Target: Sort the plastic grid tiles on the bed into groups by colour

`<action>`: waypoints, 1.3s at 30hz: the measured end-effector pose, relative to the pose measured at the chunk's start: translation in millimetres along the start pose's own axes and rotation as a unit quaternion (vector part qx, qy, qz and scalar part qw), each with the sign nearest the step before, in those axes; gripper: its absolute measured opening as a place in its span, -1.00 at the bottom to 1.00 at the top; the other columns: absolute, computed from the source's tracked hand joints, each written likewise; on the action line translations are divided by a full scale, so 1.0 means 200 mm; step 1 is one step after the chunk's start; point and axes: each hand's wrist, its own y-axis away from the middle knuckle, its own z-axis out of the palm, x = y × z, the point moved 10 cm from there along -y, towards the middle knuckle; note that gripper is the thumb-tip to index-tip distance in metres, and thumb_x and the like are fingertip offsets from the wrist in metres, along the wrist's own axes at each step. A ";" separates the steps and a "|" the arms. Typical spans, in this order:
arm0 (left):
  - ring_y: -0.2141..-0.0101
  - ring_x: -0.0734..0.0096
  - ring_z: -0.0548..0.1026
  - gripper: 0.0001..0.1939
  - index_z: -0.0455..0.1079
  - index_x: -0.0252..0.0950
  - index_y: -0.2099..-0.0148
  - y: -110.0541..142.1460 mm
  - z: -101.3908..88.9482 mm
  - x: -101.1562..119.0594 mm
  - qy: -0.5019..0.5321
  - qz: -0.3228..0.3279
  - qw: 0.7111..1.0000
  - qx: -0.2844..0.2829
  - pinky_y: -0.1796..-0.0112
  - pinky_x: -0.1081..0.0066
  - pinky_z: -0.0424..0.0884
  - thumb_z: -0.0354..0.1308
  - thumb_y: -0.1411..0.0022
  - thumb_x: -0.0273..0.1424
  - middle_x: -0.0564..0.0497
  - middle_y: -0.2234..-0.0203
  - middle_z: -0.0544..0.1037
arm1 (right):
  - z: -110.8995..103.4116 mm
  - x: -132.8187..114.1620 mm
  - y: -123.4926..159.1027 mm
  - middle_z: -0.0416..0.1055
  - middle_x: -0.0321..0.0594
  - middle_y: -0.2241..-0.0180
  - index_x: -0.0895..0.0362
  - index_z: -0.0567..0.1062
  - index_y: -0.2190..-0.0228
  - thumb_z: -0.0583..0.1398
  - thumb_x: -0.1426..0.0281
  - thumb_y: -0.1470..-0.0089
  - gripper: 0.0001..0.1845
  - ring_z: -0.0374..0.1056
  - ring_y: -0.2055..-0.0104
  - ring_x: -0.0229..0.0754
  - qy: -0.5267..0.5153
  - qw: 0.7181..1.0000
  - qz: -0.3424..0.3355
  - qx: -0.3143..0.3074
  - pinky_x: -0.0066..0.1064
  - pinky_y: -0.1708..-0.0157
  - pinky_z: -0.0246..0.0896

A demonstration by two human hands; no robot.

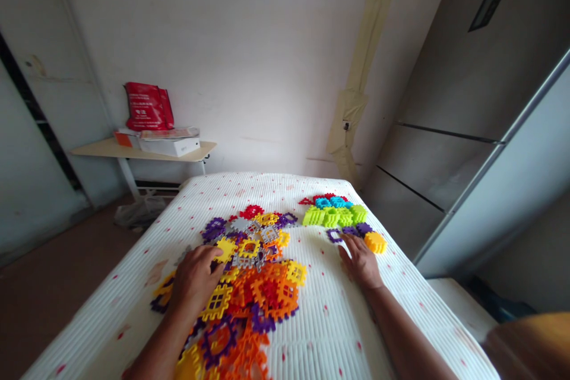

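My left hand (198,273) is at the left side of a mixed heap of plastic interlocking tiles (269,285), its thumb and fingers closed on the edge of a solid yellow interlocking tile (227,249). Around it lie yellow, orange, grey, red and purple tiles, many with window-like cut-outs. My right hand (361,262) rests apart, fingers stretched out beside some purple tiles (350,230); its fingertips partly cover them, and whether they touch is unclear. A yellow stack (376,242) sits just right of those fingers. Behind the purple tiles are several lime-green stacks (331,216).
Blue tiles (337,202) and red tiles (324,196) lie behind the green stacks on the white, ribbed table cover (307,356). A side table (100,151) holds boxes (171,145) and a red bag (148,108). At right stands a grey refrigerator (427,148).
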 end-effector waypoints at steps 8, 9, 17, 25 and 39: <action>0.20 0.22 0.46 -0.72 0.44 -0.24 0.22 0.00 -0.07 0.02 0.069 0.006 0.996 0.055 0.10 0.28 0.37 -0.06 -0.07 -0.43 -0.08 0.27 0.52 | 0.00 0.01 0.01 0.47 -0.02 0.20 0.18 0.45 0.11 0.02 0.32 -0.20 -0.67 0.41 0.16 -0.06 0.003 1.000 0.003 -0.003 -0.23 0.21 0.37; 0.19 0.22 0.46 -0.70 0.44 -0.24 0.21 0.00 -0.09 0.03 0.075 0.007 0.995 0.064 0.09 0.28 0.37 -0.07 -0.08 -0.45 -0.08 0.27 0.52 | 0.00 0.01 0.01 0.47 -0.02 0.20 0.18 0.45 0.11 0.02 0.32 -0.20 -0.68 0.41 0.16 -0.06 0.005 1.000 0.002 -0.003 -0.23 0.21 0.37; 0.28 0.28 0.50 -0.75 0.44 -0.25 0.24 0.03 -0.20 0.04 0.136 -0.011 0.985 0.107 0.16 0.36 0.40 -0.01 -0.14 -0.29 -0.03 0.35 0.55 | 0.00 0.01 0.01 0.48 -0.03 0.20 0.17 0.46 0.14 0.01 0.31 -0.20 -0.68 0.42 0.17 -0.07 0.014 1.000 0.000 -0.004 -0.25 0.22 0.38; 0.44 0.28 0.56 -0.60 0.44 -0.25 0.37 0.06 -0.05 -0.07 0.299 -0.153 0.942 0.011 0.36 0.43 0.45 0.00 -0.12 -0.04 0.02 0.55 0.59 | -0.05 -0.12 -0.08 0.48 -0.06 0.22 0.15 0.46 0.15 0.03 0.35 -0.19 -0.72 0.42 0.18 -0.10 -0.048 0.999 0.016 0.006 -0.28 0.22 0.38; 0.38 0.22 0.58 -0.35 0.21 -0.35 -0.04 0.07 -0.03 -0.03 0.456 -0.209 0.865 -0.005 0.25 0.28 0.48 0.14 0.00 -0.05 -0.01 0.51 0.58 | 0.05 -0.91 -0.32 0.44 -0.12 0.20 0.11 0.40 0.08 0.10 0.38 -0.11 -0.69 0.35 0.14 -0.14 -0.378 0.922 0.063 -0.047 -0.29 0.14 0.33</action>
